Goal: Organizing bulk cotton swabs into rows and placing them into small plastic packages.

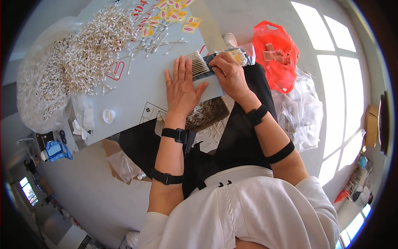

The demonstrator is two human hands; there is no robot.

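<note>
My left hand (181, 85) lies flat on the table, fingers stretched out. Its fingertips are beside an even row of cotton swabs (197, 64) with wooden sticks. At the row's right end, over a dark strip (212, 58), my right hand (230, 76) has its thumb and fingers pinched together; what is between them is hidden. Just beyond that hand sits a clear packet of cotton swabs (239, 57) with a yellow label. To the left rises a big heap of loose cotton swabs (89, 54), partly in a clear plastic bag (31, 89).
Small yellow labels (172, 14) and scattered swabs lie on the far table (141, 89). A white cap (109, 115) stands near its front edge. An open box of swabs (207, 114) is below my wrists. On the right are a red plastic bag (275, 62) and clear bags (304, 110).
</note>
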